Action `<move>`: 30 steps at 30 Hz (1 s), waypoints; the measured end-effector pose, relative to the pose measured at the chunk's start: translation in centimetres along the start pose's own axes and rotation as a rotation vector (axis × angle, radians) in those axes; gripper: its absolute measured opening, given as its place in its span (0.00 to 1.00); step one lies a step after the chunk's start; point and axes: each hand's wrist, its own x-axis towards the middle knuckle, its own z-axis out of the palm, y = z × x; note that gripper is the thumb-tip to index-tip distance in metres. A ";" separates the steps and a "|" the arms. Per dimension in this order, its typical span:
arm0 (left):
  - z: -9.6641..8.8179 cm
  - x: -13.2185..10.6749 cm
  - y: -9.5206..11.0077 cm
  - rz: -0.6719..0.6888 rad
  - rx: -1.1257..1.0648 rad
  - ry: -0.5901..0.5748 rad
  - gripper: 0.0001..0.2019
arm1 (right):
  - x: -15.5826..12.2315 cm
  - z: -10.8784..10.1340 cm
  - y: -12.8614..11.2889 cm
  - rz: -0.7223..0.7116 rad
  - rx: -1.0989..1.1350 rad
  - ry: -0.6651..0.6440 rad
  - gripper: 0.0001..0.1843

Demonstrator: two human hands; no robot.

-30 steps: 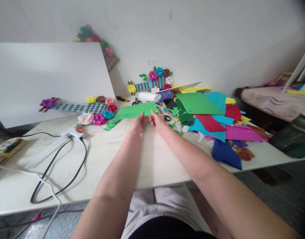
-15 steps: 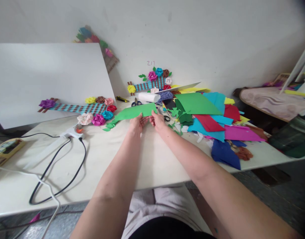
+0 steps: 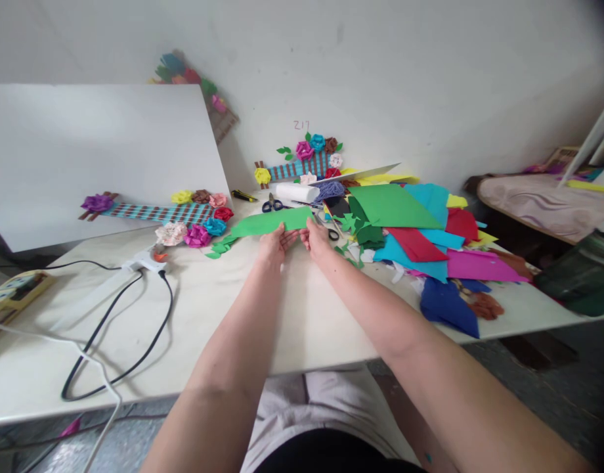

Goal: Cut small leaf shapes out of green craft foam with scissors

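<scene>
A long green paper sheet [image 3: 262, 223] lies on the white table [image 3: 302, 315], stretching left from my hands. My left hand [image 3: 274, 246] pinches its near edge with closed fingers. Close beside it, my right hand [image 3: 316, 238] grips the same edge, fingers closed on the paper. Small green cut leaves [image 3: 218, 248] lie at the sheet's left end. Blue-handled scissors [image 3: 272, 204] rest just behind the sheet.
A heap of coloured paper sheets [image 3: 420, 243] fills the table's right side. Paper-flower crafts [image 3: 184, 217] lean on a white board [image 3: 95, 157] at left, another [image 3: 302, 161] against the wall. A glue gun [image 3: 144, 259] with black cable [image 3: 115, 328] lies left. A white roll [image 3: 296, 192] sits behind.
The green sheet has dropped flatter toward the table, uncovering the scissors behind it. Both hands stay almost in place on its near edge.
</scene>
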 end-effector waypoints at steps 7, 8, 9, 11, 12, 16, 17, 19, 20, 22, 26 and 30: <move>0.1 0.2 -0.2 -0.053 -0.033 0.011 0.06 | 0.0 0.0 -0.1 -0.066 0.008 0.061 0.20; 0.0 0.2 -0.2 -0.046 -0.032 -0.002 0.06 | 0.0 -0.1 -0.1 -0.064 0.009 0.034 0.20; -0.1 0.2 -0.2 -0.033 -0.029 -0.023 0.06 | -0.1 -0.1 -0.1 -0.059 0.009 0.003 0.20; -0.2 0.2 -0.2 -0.002 -0.018 -0.073 0.06 | -0.1 -0.2 0.0 -0.049 0.016 -0.056 0.19; -0.3 0.2 -0.2 0.013 -0.011 -0.097 0.06 | -0.1 -0.2 0.0 -0.043 0.024 -0.083 0.19; -0.4 0.1 -0.2 0.036 0.020 -0.141 0.06 | 0.0 -0.2 0.2 -0.002 0.061 -0.160 0.20; -0.4 0.2 -0.3 0.034 0.021 -0.140 0.06 | 0.0 -0.2 0.3 0.006 0.060 -0.172 0.20; -0.5 0.3 -0.4 0.029 0.021 -0.133 0.05 | 0.0 -0.1 0.4 -0.001 0.053 -0.180 0.19; -0.5 0.4 -0.4 0.028 0.024 -0.129 0.05 | 0.0 -0.1 0.4 -0.008 0.043 -0.177 0.18; -0.6 0.7 -0.6 0.034 0.045 -0.134 0.06 | 0.0 -0.1 0.5 -0.018 0.014 -0.154 0.17; -0.8 1.1 -0.7 0.048 0.099 -0.133 0.09 | -0.1 0.2 0.4 -0.022 -0.038 -0.109 0.19; -0.6 1.1 -0.6 0.037 0.076 -0.096 0.11 | -0.4 0.2 0.2 -0.042 -0.059 -0.082 0.19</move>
